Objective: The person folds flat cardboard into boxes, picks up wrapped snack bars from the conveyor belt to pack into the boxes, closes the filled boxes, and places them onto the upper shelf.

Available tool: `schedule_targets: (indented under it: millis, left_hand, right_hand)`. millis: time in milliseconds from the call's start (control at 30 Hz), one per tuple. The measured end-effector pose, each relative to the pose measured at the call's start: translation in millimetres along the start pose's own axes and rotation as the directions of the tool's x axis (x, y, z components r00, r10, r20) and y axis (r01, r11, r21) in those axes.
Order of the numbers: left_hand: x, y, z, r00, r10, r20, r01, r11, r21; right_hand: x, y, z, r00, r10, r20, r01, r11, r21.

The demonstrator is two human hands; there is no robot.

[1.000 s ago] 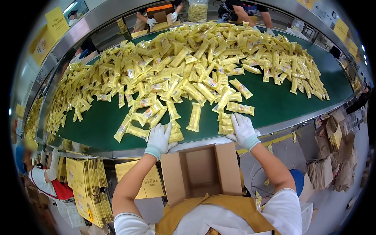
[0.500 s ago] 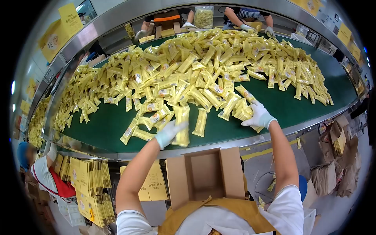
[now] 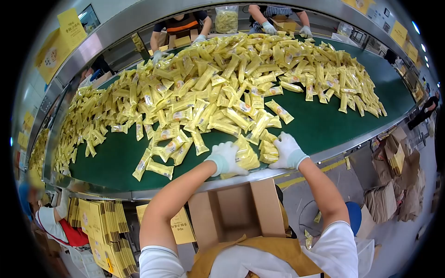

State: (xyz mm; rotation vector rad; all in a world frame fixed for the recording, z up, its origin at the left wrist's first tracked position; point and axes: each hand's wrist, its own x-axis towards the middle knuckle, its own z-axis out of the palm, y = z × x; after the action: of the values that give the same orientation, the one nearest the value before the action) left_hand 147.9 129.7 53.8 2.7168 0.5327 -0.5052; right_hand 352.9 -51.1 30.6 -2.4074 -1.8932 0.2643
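At the near edge of the green surface [image 3: 320, 134], we are finding the left hand [image 3: 226, 157] clamping fingers on one packet bundle [image 3: 247, 154], the right hand [image 3: 286, 152] on a second bundle [image 3: 268, 149].

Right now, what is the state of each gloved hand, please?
Left hand: partly closed around a bunch of yellow packets.
Right hand: partly closed around a second bunch.

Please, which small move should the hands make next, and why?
Perhaps the left hand should push its packet bundle toward the second bundle at the right hand, since only a narrow gap parts them, near the open box.
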Motion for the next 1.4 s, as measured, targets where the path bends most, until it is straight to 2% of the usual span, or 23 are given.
schedule_targets:
  millis: [33,100,200,300,467,567,600,633,667,733,767,800,833,867,900,933,967,1033,1067,1167,1267,1300,1400]
  left_hand:
    - [-5,-6,0,1.0,-0.003,-0.022,0.004,0.999,0.051]
    - [-19,-25,2,0.998,-0.005,-0.065,0.015,0.988,0.152]
    - [-36,-60,18,0.994,-0.098,-0.051,0.104,0.985,0.135]
    - [-55,-61,45,0.959,-0.047,-0.278,0.103,0.977,0.188]
    - [-56,-52,35,0.97,-0.178,-0.166,0.199,0.972,0.122]
    - [-59,-61,27,0.974,-0.201,-0.1,0.205,0.978,0.026]
    - [-65,-63,23,0.97,-0.213,-0.117,0.208,0.977,-0.051]
    - [-68,-75,29,0.955,-0.188,-0.229,0.15,0.973,-0.174]
    - [-69,-93,42,0.922,-0.177,-0.344,0.078,0.956,-0.282]
    - [-86,-109,49,0.818,-0.245,-0.52,-0.057,0.865,-0.498]
    - [-94,-115,53,0.755,-0.249,-0.606,-0.127,0.852,-0.508]
    - [-103,-113,50,0.747,-0.295,-0.596,-0.253,0.703,-0.665]
    - [-113,-106,42,0.745,-0.332,-0.578,-0.373,0.511,-0.774]
    - [-126,-98,32,0.753,-0.3,-0.586,-0.422,0.464,-0.779]
    - [-135,-101,41,0.737,-0.302,-0.605,-0.405,0.52,-0.752]
    - [-134,-117,49,0.652,0.015,-0.758,-0.517,0.74,-0.43]
    - [-144,-109,44,0.688,0.089,-0.72,-0.537,0.729,-0.424]
    - [-163,-93,34,0.743,0.233,-0.628,-0.575,0.701,-0.421]
    - [-164,-71,35,0.781,0.163,-0.602,-0.572,0.573,-0.587]
    - [-158,1,41,0.899,0.02,-0.438,-0.439,0.047,-0.897]
    - [-191,45,1,0.736,0.299,-0.607,-0.674,0.408,-0.616]
    - [-182,40,19,0.69,0.364,-0.625,-0.673,0.64,-0.37]
    - [-173,43,38,0.661,0.401,-0.634,-0.555,0.83,-0.053]
  right_hand:
    - [1,-2,-1,0.995,0.026,0.092,-0.036,0.994,0.099]
    - [-3,-2,11,0.999,-0.03,-0.026,0.032,0.998,0.059]
    - [-6,-6,18,0.996,-0.013,-0.092,0.012,1.0,-0.011]
    - [-5,-12,22,0.994,0.057,-0.089,-0.058,0.998,-0.011]
    - [2,-23,15,0.973,0.2,0.118,-0.187,0.976,-0.108]
    - [-4,-19,1,0.951,0.281,0.13,-0.305,0.922,0.238]
    - [-12,-13,3,0.955,0.296,0.022,-0.269,0.836,0.479]
    - [-17,-4,7,0.967,0.241,-0.084,-0.089,0.628,0.773]
    - [-31,-26,-31,0.983,0.173,-0.063,0.009,0.298,0.955]
    - [-60,-57,-90,0.998,0.059,0.026,-0.031,0.099,0.995]
    - [-68,-69,-99,0.998,-0.051,-0.048,0.053,0.116,0.992]
    - [-72,-93,-110,0.981,-0.152,-0.124,0.147,0.155,0.977]
    - [-75,-105,-125,0.924,-0.351,-0.154,0.371,0.719,0.588]
    - [-76,-130,-131,0.901,-0.426,-0.081,0.427,0.836,0.346]
    - [-82,-150,-121,0.889,-0.456,0.038,0.444,0.88,0.169]
    - [-85,-170,-114,0.844,-0.507,0.173,0.517,0.856,-0.018]
    - [-83,-188,-103,0.789,-0.489,0.373,0.561,0.821,-0.11]
    - [-82,-213,-52,0.75,-0.484,0.451,0.625,0.741,-0.246]
    - [-79,-224,-42,0.734,-0.49,0.47,0.648,0.712,-0.271]
    - [-62,-243,-41,0.519,-0.439,0.733,0.744,0.654,-0.135]
    - [-69,-222,26,0.51,-0.5,0.699,0.649,0.757,0.068]
    - [-72,-219,43,0.518,-0.5,0.694,0.624,0.776,0.093]
    - [-84,-221,71,0.552,-0.478,0.683,0.549,0.825,0.134]
